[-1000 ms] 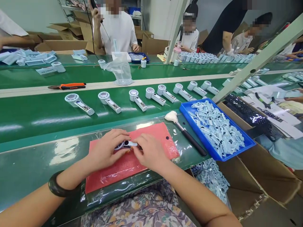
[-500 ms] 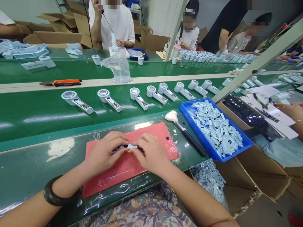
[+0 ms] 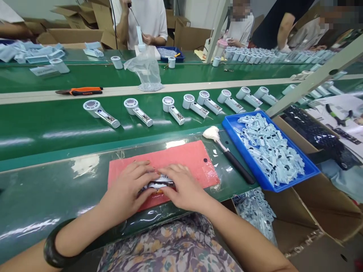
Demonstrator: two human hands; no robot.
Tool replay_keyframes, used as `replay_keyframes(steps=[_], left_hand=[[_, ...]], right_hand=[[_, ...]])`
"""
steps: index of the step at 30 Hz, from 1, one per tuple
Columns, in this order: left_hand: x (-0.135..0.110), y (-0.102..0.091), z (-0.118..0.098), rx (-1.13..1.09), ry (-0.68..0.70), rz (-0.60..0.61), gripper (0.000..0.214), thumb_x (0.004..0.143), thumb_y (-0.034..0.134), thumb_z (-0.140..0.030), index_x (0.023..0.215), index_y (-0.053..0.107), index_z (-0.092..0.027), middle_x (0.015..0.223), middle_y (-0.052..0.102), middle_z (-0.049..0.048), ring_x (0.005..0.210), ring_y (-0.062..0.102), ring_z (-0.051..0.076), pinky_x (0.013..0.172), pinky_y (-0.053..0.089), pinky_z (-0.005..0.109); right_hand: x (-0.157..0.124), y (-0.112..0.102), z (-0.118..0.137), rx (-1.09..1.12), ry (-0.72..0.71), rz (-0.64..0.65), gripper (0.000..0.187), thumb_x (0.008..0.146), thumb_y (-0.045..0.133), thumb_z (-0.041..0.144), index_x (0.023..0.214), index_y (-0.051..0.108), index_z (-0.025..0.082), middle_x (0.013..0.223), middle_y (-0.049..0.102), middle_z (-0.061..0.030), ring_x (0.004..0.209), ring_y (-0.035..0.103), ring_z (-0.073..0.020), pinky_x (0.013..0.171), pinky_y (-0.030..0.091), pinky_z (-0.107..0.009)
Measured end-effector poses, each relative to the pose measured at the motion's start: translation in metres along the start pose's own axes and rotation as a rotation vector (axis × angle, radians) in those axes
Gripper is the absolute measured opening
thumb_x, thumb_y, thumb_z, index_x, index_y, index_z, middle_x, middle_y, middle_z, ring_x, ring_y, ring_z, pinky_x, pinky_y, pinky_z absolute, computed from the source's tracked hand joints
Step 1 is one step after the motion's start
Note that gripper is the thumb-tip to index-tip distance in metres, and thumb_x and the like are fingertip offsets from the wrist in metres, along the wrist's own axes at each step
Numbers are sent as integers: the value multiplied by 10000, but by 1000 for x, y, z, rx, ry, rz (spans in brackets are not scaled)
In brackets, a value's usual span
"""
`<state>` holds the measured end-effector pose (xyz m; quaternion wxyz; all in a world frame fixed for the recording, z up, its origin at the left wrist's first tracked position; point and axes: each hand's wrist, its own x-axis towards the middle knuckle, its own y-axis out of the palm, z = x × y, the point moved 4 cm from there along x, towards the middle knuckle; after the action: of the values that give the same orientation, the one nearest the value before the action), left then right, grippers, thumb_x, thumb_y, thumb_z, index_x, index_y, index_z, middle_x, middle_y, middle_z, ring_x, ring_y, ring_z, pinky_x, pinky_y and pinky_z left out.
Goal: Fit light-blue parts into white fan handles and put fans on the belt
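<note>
Handheld fan (image 3: 161, 184); head view; on the red mat (image 3: 172, 155), long axis crosswise between the hands; left hand (image 3: 127, 187) and right hand (image 3: 181, 187) closed narrowly on it from either side, equally near; blue parts tray (image 3: 238, 147) just right of the mat

A factory assembly floor: long green conveyor belts (image 3: 85, 77) running past workers (image 3: 141, 26) on both sides, evenly spaced rows of white handheld devices (image 3: 136, 111) along a belt, orange-handled pliers (image 3: 85, 91), a blue plastic tray (image 3: 244, 147) heaped with pale blue moulded parts (image 3: 268, 149), and open cardboard boxes (image 3: 70, 36) piled behind the line.
</note>
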<state>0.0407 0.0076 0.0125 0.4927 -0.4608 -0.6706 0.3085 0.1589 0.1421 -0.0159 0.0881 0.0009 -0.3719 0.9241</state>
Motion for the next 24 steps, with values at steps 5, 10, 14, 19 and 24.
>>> replay_keyframes(steps=[5,10,14,19,24], left_hand=[[0,5,-6,123,40,-42,240,1035,469,-228,1109,694,-192,1092,752,80,1111,674,288,912,576,465],[2,2,-11,244,93,15,264,1021,451,-192,1138,688,-172,1131,754,95,1150,675,311,1012,521,555],[2,4,-10,230,86,34,276,1020,423,-160,1094,689,-157,1104,749,110,1059,696,269,966,548,498],[1,6,-13,260,59,90,263,990,489,-183,1173,678,-176,1157,739,115,1119,667,302,1032,524,557],[-6,-21,25,457,45,143,371,913,466,-62,1176,684,-210,1167,744,96,1194,651,310,1117,460,611]], right_hand=[[1,9,-5,-114,5,-42,409,980,648,120,1379,578,173,1310,627,-98,1172,539,-302,996,447,-497],[0,10,-3,-230,-125,8,479,984,660,155,1437,510,113,1299,608,-132,1146,522,-305,990,451,-492],[1,12,-3,-311,-119,-16,414,998,633,185,1393,543,100,1251,609,-153,1081,527,-328,912,477,-494],[-3,15,-8,-133,-149,-140,413,969,588,193,1381,556,167,1264,634,-120,1117,561,-312,963,496,-493],[-16,14,-20,51,-221,-441,470,1015,507,248,1480,444,211,1447,537,-127,1319,510,-290,1094,476,-484]])
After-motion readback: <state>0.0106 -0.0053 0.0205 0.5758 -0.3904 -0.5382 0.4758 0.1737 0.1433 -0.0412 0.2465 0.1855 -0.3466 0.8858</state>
